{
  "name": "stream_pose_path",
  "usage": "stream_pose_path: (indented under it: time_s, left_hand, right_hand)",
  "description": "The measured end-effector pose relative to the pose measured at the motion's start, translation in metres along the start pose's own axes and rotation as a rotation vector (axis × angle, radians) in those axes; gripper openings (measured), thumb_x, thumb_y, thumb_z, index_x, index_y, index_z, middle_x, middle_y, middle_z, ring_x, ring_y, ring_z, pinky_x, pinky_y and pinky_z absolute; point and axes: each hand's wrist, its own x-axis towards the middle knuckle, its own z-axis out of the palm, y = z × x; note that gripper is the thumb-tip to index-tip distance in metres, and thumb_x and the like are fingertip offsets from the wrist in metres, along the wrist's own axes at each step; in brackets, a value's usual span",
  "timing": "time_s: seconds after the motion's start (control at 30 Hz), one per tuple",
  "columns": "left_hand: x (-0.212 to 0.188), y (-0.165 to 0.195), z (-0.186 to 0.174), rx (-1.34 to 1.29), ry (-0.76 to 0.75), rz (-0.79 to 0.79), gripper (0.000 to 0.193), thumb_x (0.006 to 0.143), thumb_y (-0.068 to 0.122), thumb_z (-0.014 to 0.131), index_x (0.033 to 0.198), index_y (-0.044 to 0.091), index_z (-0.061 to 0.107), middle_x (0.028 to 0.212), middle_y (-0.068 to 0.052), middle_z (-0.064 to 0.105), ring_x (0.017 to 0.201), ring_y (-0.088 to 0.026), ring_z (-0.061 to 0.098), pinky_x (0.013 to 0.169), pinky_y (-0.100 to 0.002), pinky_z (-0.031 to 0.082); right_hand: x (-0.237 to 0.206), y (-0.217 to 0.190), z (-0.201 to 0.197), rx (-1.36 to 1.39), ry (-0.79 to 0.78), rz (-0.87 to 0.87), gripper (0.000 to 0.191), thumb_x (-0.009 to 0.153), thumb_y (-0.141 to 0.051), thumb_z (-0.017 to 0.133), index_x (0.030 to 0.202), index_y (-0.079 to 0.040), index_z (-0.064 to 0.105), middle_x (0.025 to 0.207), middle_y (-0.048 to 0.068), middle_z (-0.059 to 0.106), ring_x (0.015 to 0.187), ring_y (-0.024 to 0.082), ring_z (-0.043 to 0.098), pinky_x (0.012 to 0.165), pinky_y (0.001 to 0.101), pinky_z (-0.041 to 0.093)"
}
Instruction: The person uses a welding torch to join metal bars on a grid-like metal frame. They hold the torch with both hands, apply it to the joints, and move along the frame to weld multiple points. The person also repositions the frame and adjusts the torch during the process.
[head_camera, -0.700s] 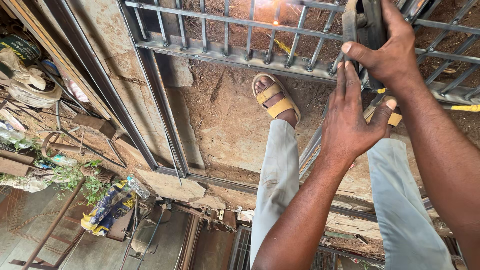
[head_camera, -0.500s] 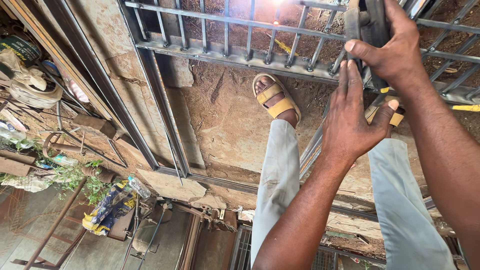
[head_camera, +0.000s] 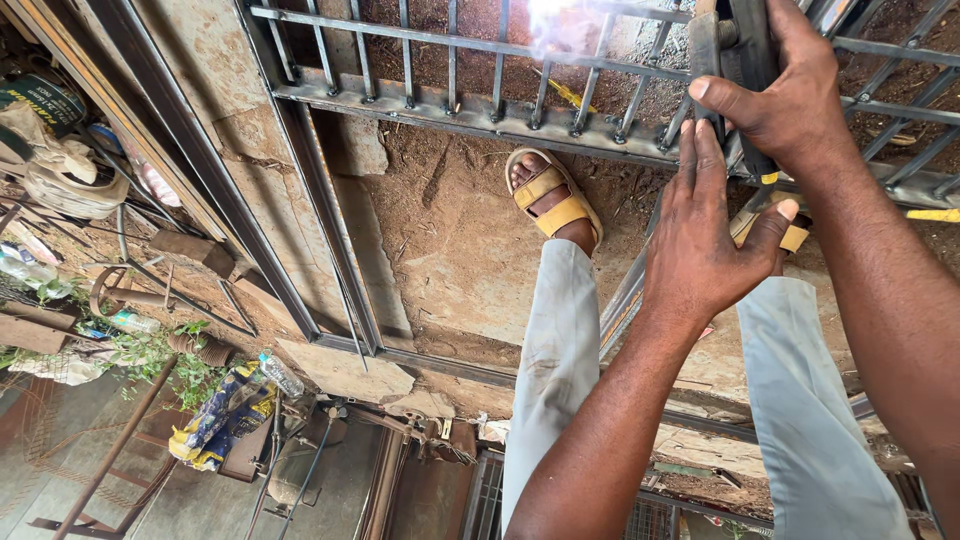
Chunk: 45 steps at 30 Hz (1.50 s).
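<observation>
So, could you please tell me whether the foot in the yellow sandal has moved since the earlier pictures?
No. The foot in the yellow sandal sits at the same spot on the dirt, just below the grey metal bar grille.

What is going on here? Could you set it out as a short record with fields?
Place: outdoor metal workshop, dirt and concrete ground
Main piece: metal grille frame with upright bars, lying on the ground
Right hand: gripping a dark tool at the grille
Left hand: flat, fingers spread, pressed beside the tool
Glare: bright patch at the top bars
Feet: yellow sandal on the ground
Left side: scrap, plastic bottles, weeds
</observation>
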Motion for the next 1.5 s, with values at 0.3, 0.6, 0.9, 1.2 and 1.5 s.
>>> stream_pose_path:
  time_s: [0.3,0.6,0.9,1.2,1.5]
  left_hand:
    - [0.002,-0.002,0.000,-0.013,-0.026,-0.010,0.107,0.092,0.046,0.070,0.167,-0.011,0.020,0.166,-0.040,0.024,0.156,-0.053,0.037,0.126,-0.054,0.036]
    - [0.003,-0.004,0.001,-0.025,-0.038,-0.026,0.106,0.091,0.047,0.069,0.167,-0.011,0.021,0.171,-0.040,0.025,0.155,-0.053,0.037,0.124,-0.054,0.037]
    - [0.002,-0.005,0.001,-0.031,-0.010,0.012,0.106,0.092,0.044,0.070,0.167,-0.012,0.020,0.165,-0.041,0.026,0.156,-0.053,0.037,0.127,-0.053,0.036]
    - [0.002,-0.002,-0.004,-0.028,-0.006,0.008,0.106,0.091,0.043,0.071,0.166,-0.012,0.021,0.164,-0.041,0.028,0.153,-0.054,0.040,0.125,-0.053,0.038]
    - [-0.005,-0.012,-0.012,-0.090,0.034,-0.049,0.110,0.089,0.043,0.071,0.164,-0.016,0.017,0.167,-0.043,0.027,0.153,-0.056,0.035,0.125,-0.054,0.034]
  right_hand:
    - [0.002,-0.007,0.004,0.039,0.024,0.027,0.076,0.093,-0.042,0.088,0.147,-0.002,0.054,0.127,0.008,0.065,0.120,0.015,0.066,0.107,0.0365,0.059]
    - [0.001,0.011,0.001,0.075,-0.017,0.026,0.075,0.097,-0.036,0.086,0.154,-0.001,0.052,0.128,0.010,0.067,0.117,0.017,0.068,0.105,0.0358,0.061]
    - [0.002,0.004,0.000,0.074,0.015,0.067,0.071,0.092,-0.029,0.086,0.150,-0.003,0.054,0.132,0.006,0.066,0.123,0.014,0.064,0.112,0.0347,0.055]
    - [0.005,-0.018,0.004,0.091,0.013,0.088,0.072,0.087,-0.036,0.086,0.145,-0.005,0.055,0.125,0.001,0.065,0.116,0.010,0.063,0.105,0.0266,0.055]
    - [-0.009,-0.021,0.018,-0.125,0.004,0.003,0.085,0.084,-0.048,0.095,0.142,-0.003,0.052,0.117,0.004,0.063,0.108,0.012,0.064,0.102,0.0296,0.059]
